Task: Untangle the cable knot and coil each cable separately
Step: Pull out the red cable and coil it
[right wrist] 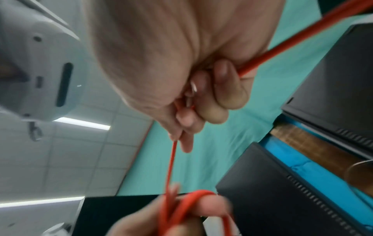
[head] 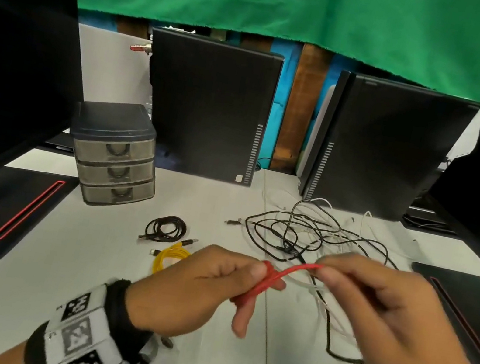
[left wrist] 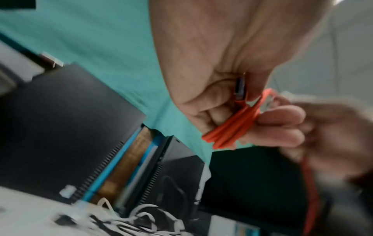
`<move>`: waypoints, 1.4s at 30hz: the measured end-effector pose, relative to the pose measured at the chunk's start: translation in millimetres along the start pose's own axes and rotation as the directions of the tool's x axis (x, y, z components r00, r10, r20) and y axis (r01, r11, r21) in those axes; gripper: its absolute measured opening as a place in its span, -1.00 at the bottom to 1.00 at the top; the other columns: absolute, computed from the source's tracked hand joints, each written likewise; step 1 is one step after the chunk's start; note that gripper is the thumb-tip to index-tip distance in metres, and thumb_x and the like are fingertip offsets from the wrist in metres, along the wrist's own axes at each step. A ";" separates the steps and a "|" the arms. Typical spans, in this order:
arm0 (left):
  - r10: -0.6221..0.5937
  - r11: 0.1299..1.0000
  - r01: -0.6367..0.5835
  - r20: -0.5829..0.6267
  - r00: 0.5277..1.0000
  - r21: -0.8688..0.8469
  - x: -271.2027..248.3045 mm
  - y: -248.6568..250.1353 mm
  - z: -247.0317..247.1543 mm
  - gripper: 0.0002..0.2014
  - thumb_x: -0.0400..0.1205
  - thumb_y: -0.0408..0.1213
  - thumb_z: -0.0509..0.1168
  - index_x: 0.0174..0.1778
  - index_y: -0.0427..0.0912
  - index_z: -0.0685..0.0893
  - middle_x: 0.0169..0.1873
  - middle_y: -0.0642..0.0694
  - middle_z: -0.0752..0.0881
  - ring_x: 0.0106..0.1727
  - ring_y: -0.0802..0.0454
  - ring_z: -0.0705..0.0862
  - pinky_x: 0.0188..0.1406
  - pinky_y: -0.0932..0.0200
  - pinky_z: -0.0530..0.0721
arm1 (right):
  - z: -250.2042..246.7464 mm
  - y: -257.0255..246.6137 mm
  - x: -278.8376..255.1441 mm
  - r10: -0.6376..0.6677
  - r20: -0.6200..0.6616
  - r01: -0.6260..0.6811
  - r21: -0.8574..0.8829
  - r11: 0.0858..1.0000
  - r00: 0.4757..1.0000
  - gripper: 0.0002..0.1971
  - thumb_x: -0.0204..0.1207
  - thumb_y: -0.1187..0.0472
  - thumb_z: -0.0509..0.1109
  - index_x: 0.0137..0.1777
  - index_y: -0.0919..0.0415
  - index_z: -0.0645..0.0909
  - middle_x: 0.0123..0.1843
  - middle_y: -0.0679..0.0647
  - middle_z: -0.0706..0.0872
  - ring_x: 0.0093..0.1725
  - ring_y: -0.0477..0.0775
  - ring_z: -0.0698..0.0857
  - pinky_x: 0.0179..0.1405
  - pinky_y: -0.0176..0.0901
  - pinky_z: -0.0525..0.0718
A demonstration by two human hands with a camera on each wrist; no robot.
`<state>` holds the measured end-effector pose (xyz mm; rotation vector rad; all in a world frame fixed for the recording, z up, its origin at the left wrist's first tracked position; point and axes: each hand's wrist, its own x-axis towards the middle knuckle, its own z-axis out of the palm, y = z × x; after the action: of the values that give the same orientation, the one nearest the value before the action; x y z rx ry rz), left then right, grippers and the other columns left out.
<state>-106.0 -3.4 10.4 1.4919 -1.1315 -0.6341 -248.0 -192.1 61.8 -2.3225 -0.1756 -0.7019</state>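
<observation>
Both hands are raised above the near middle of the white surface, working one red cable. The left hand has several turns of the red cable wound around its extended fingers, with the thumb pressing the turns in place; the left wrist view shows a dark plug end tucked against the palm. The right hand pinches the same red cable between thumb and fingertips just to the right, so a short red span runs between the two hands. In the right wrist view the cable passes through the curled fingers and out past the palm.

Behind the right hand, toward the far right part of the surface, lies the cable knot, a loose tangle of black and white cables; strands trail from it toward the near edge under the right hand. Left of the tangle, near the centre of the surface, a coiled black cable lies alone, and a coiled yellow cable lies just in front of it, partly hidden by the left hand.

A small three-drawer organiser stands toward the far left. Two dark computer towers stand along the far edge, and monitor bases sit at the left and right edges. Bare surface lies open at the near left corner and between the organiser and the coils.
</observation>
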 end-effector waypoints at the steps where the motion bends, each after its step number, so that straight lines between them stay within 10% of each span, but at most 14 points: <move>1: 0.023 0.989 -0.014 0.058 0.998 -0.149 -2.5 8.8 1.1 -0.53 0.76 -0.04 0.07 0.19 -0.32 0.74 -0.50 0.00 0.70 -0.32 0.05 0.71 0.19 0.05 0.60 | -0.4 6.0 2.1 0.024 -0.057 -0.022 0.034 0.999 0.998 -0.83 0.67 0.01 0.35 0.01 -0.20 0.80 -0.24 -0.18 0.81 -0.30 -0.12 0.74 -0.36 -0.37 0.62; 4: 0.186 0.890 -0.133 0.079 0.979 -0.437 -8.2 30.9 0.2 -0.58 0.76 -0.11 0.18 0.25 -0.42 0.68 -0.54 0.08 0.64 -0.45 0.12 0.70 0.12 0.19 0.60 | 12.8 17.1 6.3 0.105 -0.028 -0.101 0.108 0.989 0.994 -0.75 0.61 0.10 0.35 0.18 -0.14 0.79 -0.09 -0.22 0.85 -0.12 -0.09 0.79 -0.17 -0.32 0.71; 8: 0.235 0.795 -0.321 -0.227 0.945 -0.514 -9.2 44.3 -9.0 -0.58 0.73 -0.10 0.20 0.25 -0.39 0.72 -0.54 0.05 0.61 -0.41 0.07 0.71 0.17 0.13 0.69 | 56.7 14.5 -3.3 0.154 0.228 -0.183 0.112 0.977 0.961 -0.74 0.70 0.15 0.34 0.30 -0.04 0.76 -0.48 -0.50 0.60 -0.46 -0.35 0.60 -0.34 -0.61 0.45; 13: 0.238 0.961 -0.276 -0.454 0.859 -0.018 -5.0 31.7 -16.9 -0.64 0.76 -0.09 0.09 0.29 -0.09 0.72 -0.42 -0.03 0.71 -0.12 -0.10 0.83 0.26 0.22 0.63 | 79.3 -10.8 -16.2 0.101 0.466 -0.084 -0.057 0.995 0.879 -0.68 0.69 -0.23 0.19 0.42 -0.45 0.44 -0.24 -0.16 0.76 -0.20 -0.19 0.68 -0.08 -0.41 0.59; 15: 0.304 0.940 -0.191 -0.438 0.846 0.284 -4.1 24.2 -15.6 -0.67 0.77 -0.03 0.07 0.29 0.02 0.66 -0.35 0.02 0.74 -0.04 -0.03 0.82 0.21 0.29 0.62 | 68.9 -19.9 -17.8 0.063 0.462 -0.038 -0.062 0.997 0.885 -0.70 0.68 -0.26 0.14 0.39 -0.44 0.34 -0.11 -0.35 0.75 -0.09 -0.30 0.67 0.02 -0.46 0.58; 19: 0.278 0.855 -0.091 -0.303 0.911 0.510 -5.7 13.9 -10.5 -0.58 0.78 0.04 -0.01 -0.09 -0.13 0.66 -0.36 0.09 0.69 -0.18 0.07 0.75 -0.06 0.10 0.69 | 40.2 -30.8 -16.4 -0.070 0.270 0.088 -0.055 0.995 0.960 -0.81 0.63 -0.21 0.21 0.06 -0.26 0.61 -0.39 -0.35 0.59 -0.41 -0.34 0.58 -0.38 -0.63 0.42; 26: 0.035 0.984 -0.029 0.033 0.999 -0.176 -13.6 33.8 11.3 -0.53 0.79 -0.02 0.05 0.21 -0.32 0.72 -0.55 0.09 0.56 -0.40 0.10 0.66 0.17 0.09 0.60 | 21.9 -1.4 0.7 -0.064 -0.194 0.078 0.066 0.995 0.979 -0.84 0.60 -0.05 0.31 0.00 -0.19 0.74 -0.31 -0.09 0.73 -0.37 -0.09 0.65 -0.41 -0.44 0.53; 32: 0.067 0.894 -0.030 0.067 0.996 -0.448 -15.0 41.8 4.0 -0.44 0.74 -0.03 0.16 0.03 -0.61 0.63 -0.65 0.05 0.48 -0.50 0.03 0.60 0.02 0.15 0.53 | 64.0 7.9 -4.5 -0.034 -0.084 0.056 0.266 0.962 0.996 -0.80 0.65 -0.11 0.28 0.01 -0.26 0.76 -0.24 -0.06 0.73 -0.21 0.04 0.71 -0.26 0.00 0.69; 35: 0.071 0.887 -0.032 0.066 0.995 -0.460 -15.6 40.3 4.0 -0.57 0.71 -0.02 0.27 -0.09 -0.40 0.73 -0.71 0.05 0.43 -0.57 0.15 0.61 -0.09 0.26 0.56 | 67.6 6.8 -6.6 -0.031 -0.024 0.036 0.281 0.959 0.999 -0.78 0.63 -0.23 0.27 0.02 -0.32 0.75 -0.15 -0.06 0.67 -0.14 0.11 0.71 -0.17 0.17 0.68; 42: 0.062 0.848 0.028 0.151 0.987 -0.530 -13.3 38.0 1.2 -0.73 0.67 -0.10 0.38 -0.18 -0.25 0.74 -0.70 0.00 0.47 -0.63 0.28 0.61 -0.37 0.43 0.59 | 47.1 7.9 -1.8 0.040 -0.175 0.004 0.242 0.970 0.984 -0.86 0.40 -0.05 0.57 -0.05 -0.22 0.80 -0.30 -0.10 0.75 -0.47 -0.07 0.56 -0.48 -0.29 0.56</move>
<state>-124.1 10.3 43.7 0.9623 -0.9810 -0.9822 -226.5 -166.8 27.3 -2.0159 -0.1492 -0.8270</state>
